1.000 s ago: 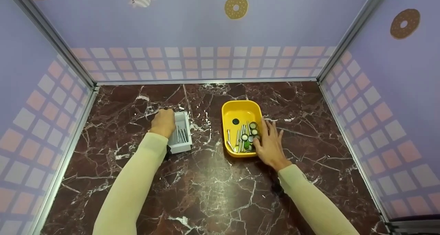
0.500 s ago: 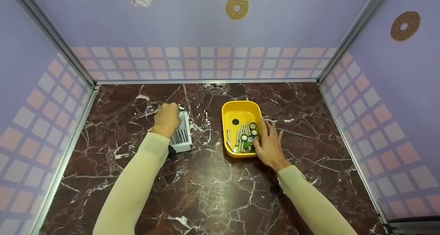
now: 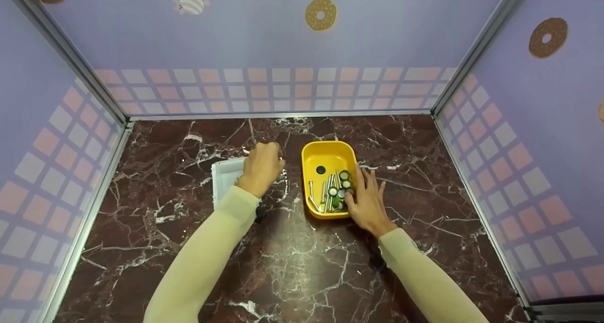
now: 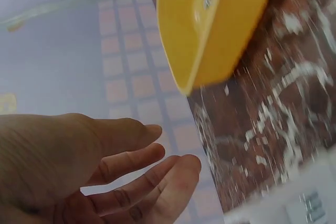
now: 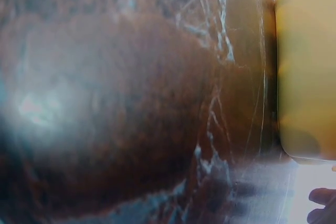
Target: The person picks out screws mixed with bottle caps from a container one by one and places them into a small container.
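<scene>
My left hand [image 3: 262,169] is in the air between a small white tray [image 3: 215,186] and a yellow plastic tub [image 3: 330,157], overlapping the white tray's right side. In the left wrist view its thumb and fingers [image 4: 126,166] are apart, loosely bent, with nothing between them. Silver screws [image 4: 313,208] show in the white tray there. My right hand [image 3: 370,202] holds the tub's right wall, thumb over the rim and fingers along the outside. The tub contains several silver screws [image 3: 325,195], round caps [image 3: 346,184], a green piece [image 3: 336,201] and a dark disc [image 3: 321,170].
Both containers stand on a dark red marbled tabletop [image 3: 302,266]. Lilac panels with pink and white checks enclose the back [image 3: 264,39] and both sides. A metal strip [image 3: 283,115] runs along the tabletop's back edge.
My left hand has moved right from over the white tray toward the yellow tub, uncovering the tray's left side. The right hand stays at the tub's right wall.
</scene>
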A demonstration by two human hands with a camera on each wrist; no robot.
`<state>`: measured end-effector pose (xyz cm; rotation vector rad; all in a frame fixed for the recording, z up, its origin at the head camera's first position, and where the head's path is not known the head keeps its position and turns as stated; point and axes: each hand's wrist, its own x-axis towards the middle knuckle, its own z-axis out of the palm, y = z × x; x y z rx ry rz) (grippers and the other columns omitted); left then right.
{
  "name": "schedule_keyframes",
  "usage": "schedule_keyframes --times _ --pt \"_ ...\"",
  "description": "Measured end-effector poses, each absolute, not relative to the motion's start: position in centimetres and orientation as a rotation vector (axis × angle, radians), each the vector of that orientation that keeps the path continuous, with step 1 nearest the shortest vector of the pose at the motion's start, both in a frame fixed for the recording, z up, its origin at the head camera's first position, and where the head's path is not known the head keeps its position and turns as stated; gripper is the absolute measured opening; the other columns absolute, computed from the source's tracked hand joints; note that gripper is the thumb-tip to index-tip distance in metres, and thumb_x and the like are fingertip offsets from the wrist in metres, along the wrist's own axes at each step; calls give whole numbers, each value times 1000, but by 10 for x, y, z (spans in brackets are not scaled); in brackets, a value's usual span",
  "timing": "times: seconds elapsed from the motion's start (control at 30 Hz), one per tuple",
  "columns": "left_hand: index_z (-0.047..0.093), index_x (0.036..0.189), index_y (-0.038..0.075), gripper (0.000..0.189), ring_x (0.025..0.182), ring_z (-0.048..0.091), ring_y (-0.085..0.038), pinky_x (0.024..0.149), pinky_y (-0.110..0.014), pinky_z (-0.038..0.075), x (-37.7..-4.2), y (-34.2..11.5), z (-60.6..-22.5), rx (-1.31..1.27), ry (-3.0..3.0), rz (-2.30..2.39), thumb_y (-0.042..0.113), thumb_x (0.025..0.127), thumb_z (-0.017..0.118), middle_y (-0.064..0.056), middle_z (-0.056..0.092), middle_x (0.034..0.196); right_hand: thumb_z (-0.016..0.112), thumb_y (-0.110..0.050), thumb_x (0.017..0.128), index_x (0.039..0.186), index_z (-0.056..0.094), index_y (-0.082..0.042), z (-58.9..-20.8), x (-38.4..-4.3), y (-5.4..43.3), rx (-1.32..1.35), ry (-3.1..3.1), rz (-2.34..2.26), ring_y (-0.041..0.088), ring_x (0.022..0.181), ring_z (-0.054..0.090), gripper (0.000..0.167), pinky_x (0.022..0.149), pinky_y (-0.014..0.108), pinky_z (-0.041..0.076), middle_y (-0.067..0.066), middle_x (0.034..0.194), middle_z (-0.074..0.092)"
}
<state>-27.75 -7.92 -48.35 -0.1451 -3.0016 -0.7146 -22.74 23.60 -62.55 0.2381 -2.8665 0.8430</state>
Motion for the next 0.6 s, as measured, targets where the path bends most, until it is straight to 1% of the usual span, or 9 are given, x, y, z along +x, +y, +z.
schedule_keyframes --times 0.1,0.17,0.23,0.3,0.4,0.47,0.6 --pt "86 116 5 16 107 85 -47 91 -59 71 -278 -60 -484 -191 -3005 -733 16 105 83 -22 87 119 62 -30 108 187 23 -14 -627 -227 237 229 -2873 841 62 177 23 89 138 91 7 34 181 39" --pt "85 112 5 13 102 85 -44 87 -57 71 -278 -48 -486 -217 -3016 -740 16 107 81 -21 88 115 62 -30 108 187 22 -15 -627 -227 237 223 -2876 845 62 177 23 90 138 90 7 34 181 39" --pt "86 114 5 15 99 85 -42 85 -55 71 -279 -36 -486 -242 -3028 -763 16 107 80 -20 88 115 62 -30 108 187 22 -15 -628 -227 237 218 -2877 845 62 177 23 90 138 90 7 34 181 38" --pt "86 120 4 18 99 86 -39 85 -52 72 -280 -24 -487 -271 -3048 -796 17 109 79 -19 88 119 62 -30 108 187 22 -14 -628 -227 236 220 -2874 845 62 176 23 90 138 90 8 34 181 39" --pt "84 132 3 28 106 86 -38 90 -51 73 -281 -6 -491 -309 -3078 -836 18 109 80 -19 87 130 63 -30 108 187 24 -13 -627 -227 236 228 -2871 841 63 176 24 89 138 91 8 34 181 39" --pt "83 135 4 30 109 86 -38 92 -51 73 -282 5 -494 -329 -3101 -852 19 109 80 -17 86 134 63 -31 108 186 24 -13 -626 -228 235 233 -2868 839 63 176 24 90 138 91 8 35 180 40" --pt "82 137 5 32 118 85 -39 99 -54 72 -286 21 -501 -342 -3141 -856 20 109 81 -15 85 137 63 -31 107 186 24 -11 -626 -227 235 238 -2868 827 64 175 25 90 138 91 9 36 180 40"
